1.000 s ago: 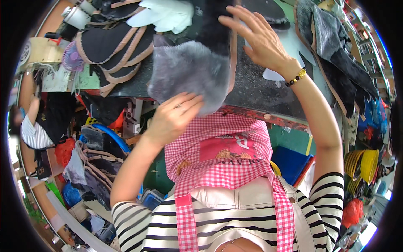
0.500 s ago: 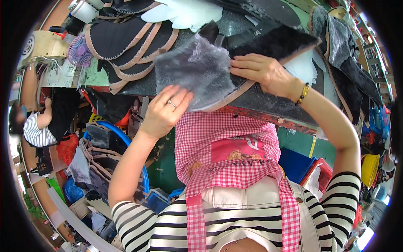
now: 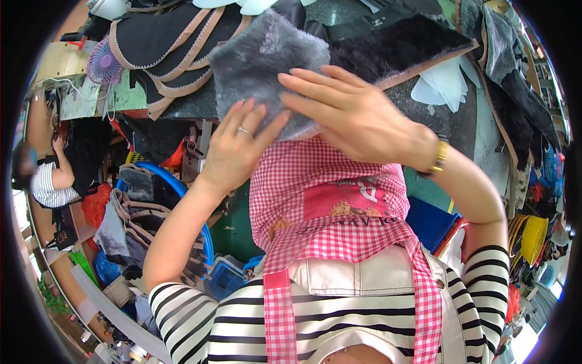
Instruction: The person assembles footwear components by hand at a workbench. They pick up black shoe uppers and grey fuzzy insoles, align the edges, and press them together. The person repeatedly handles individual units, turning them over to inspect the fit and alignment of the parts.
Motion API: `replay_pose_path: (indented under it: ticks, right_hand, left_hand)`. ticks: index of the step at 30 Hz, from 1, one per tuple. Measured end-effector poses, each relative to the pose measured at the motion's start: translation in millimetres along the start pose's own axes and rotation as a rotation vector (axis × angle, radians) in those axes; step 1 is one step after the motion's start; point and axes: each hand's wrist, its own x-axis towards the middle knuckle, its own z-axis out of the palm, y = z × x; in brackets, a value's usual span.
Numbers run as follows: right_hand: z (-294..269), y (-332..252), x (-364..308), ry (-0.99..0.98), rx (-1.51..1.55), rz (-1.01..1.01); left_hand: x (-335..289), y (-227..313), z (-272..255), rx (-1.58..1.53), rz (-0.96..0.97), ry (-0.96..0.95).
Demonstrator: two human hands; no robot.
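Head view: right hand (image 3: 357, 115) has shifted leftward across the grey fur (image 3: 264, 64), fingers extended; left hand (image 3: 233, 145) is at its near edge, grip undetermined. Hands apart, both now working one piece, before them on the tabletop (image 3: 193, 108).

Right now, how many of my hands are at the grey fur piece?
2: your left hand at the lower left of the grey fur piece, and your right hand reaching over it from the right. Both thumbs look hidden.
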Motion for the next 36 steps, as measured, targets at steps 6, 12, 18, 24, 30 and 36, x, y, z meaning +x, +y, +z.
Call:
replay_pose_path:
  ticks: [6, 12, 18, 24, 30, 36]
  right_hand:
    - [10, 14, 5, -0.167, 0.655, 0.26]
    - [1, 134, 38, 0.174, 0.231, 0.253]
    - [-35, 72, 46, -0.005, 0.352, 0.323]
    - [-55, 41, 7, 0.415, 0.249, 0.344]
    - [-100, 20, 6, 0.32, 0.365, -0.015]
    - [-97, -12, -17, 0.602, 0.02, -0.271]
  left_hand:
    - [-3, -21, -16, -0.572, -0.668, 0.208]
    - [18, -30, 19, -0.375, -0.761, 0.305]
    - [5, -21, 5, -1.008, -0.78, 0.493]
    - [29, 15, -38, -0.889, -0.613, 0.835]
    - [37, 33, -77, -0.6, -0.371, 0.803]
    - [34, 42, -89, -0.891, -0.489, 0.944]
